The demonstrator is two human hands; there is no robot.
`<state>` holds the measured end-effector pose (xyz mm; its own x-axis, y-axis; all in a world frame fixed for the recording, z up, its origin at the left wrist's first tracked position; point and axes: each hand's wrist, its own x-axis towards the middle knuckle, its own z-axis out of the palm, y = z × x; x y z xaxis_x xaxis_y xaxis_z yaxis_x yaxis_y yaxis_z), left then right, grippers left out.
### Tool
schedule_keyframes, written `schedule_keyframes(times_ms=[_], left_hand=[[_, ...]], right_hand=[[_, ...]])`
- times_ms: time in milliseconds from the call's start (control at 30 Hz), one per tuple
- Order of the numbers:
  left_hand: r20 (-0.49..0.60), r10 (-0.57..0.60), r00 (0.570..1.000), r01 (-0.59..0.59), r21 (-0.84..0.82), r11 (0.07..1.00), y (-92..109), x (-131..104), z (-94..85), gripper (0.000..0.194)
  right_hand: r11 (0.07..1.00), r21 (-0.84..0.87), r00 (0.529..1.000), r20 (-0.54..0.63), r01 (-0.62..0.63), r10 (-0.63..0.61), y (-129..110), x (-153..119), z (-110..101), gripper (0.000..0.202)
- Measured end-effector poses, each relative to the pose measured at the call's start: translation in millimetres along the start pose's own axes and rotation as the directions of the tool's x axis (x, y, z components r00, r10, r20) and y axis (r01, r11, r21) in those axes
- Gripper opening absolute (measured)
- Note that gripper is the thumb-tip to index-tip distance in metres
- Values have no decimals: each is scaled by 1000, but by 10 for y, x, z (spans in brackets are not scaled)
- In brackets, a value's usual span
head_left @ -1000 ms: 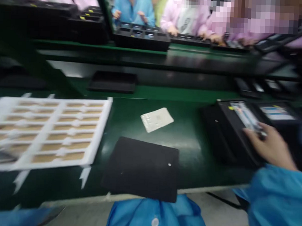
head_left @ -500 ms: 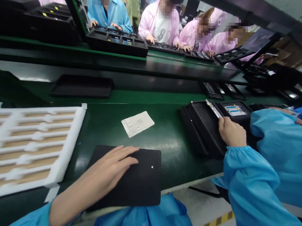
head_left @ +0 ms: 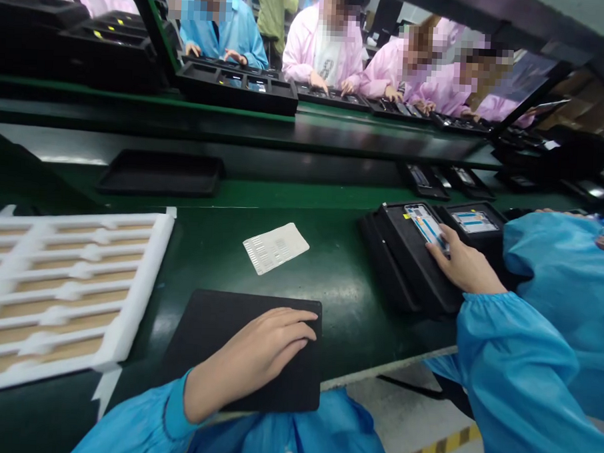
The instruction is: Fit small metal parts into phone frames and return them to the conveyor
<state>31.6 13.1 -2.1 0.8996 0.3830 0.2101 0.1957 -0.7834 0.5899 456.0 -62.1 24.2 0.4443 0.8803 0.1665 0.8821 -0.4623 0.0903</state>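
My left hand (head_left: 264, 348) lies flat on a black rectangular mat (head_left: 203, 315) at the table's front edge, fingers stretched to the right and holding nothing. Farther right, my right hand (head_left: 468, 264) grips the near end of a phone frame (head_left: 422, 222), silvery with blue strips and a yellow tab. The phone frame rests face up at the far end of a black tray (head_left: 406, 248), which sits on another tray. My fingers cover its near end. A pale card with printed lines and slots (head_left: 276, 247) lies beyond the mat.
A white foam rack (head_left: 144, 273) fills the left side. Behind stands a shallow black tray (head_left: 161, 173). Another phone frame (head_left: 475, 222) lies in a tray beside my right hand. A co-worker's blue sleeve (head_left: 555, 257) is close on the right. Several people work across the line.
My right hand has turned the phone frame from edge-on to lying face up in the tray. My left hand has slid right across the mat.
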Motion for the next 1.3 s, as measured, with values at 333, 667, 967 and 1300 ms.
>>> schedule_keyframes(times_ms=[333, 667, 967, 1300], left_hand=[[53, -35, 998, 40, -106, 994, 18, 129, 72, 20], [-27, -447, 894, 105, -958, 268, 630, 445, 142, 76], [8, -778, 629, 31, -999, 16, 133, 383, 87, 54], [163, -377, 912, 410, -432, 803, -245, 104, -294, 38]], right_hand=[[996, -51, 957, -286, -67, 50, 51, 95, -235, 42], [928, 148, 708, -690, 342, -150, -1560, -1015, -690, 53], [908, 191, 835, -497, 372, -238, -1573, -689, -452, 46], [983, -32, 896, -407, 182, -179, -1283, -421, -359, 32]])
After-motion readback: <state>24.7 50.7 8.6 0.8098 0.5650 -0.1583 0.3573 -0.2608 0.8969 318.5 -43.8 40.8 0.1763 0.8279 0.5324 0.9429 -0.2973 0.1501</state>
